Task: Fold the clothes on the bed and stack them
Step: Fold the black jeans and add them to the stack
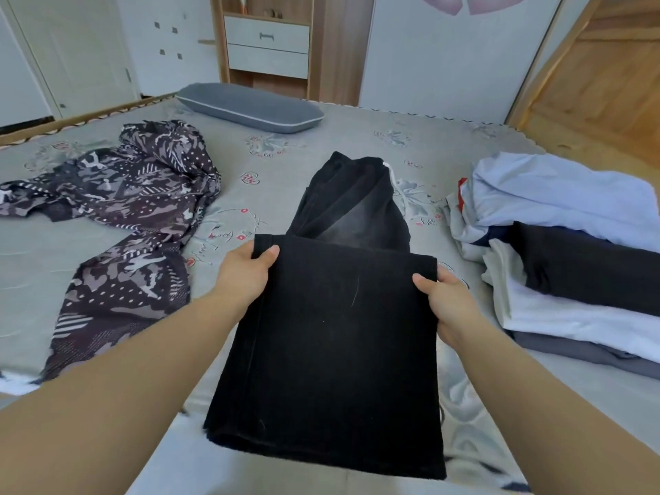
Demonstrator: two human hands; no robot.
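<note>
Black trousers (335, 334) lie lengthwise on the bed (321, 144), waistband at the far end, legs toward me. My left hand (246, 273) grips the left corner of the leg end, thumb on top. My right hand (446, 301) grips the right corner the same way. The leg end is lifted off the bed and held flat between both hands. A stack of folded clothes (571, 273), white, black and grey, lies on the right. A crumpled patterned dark garment (125, 216) is spread on the left.
A grey pillow (250, 107) lies at the far side of the bed. A wooden headboard (589, 83) rises at the right. A wooden cabinet with drawers (268, 41) stands against the far wall.
</note>
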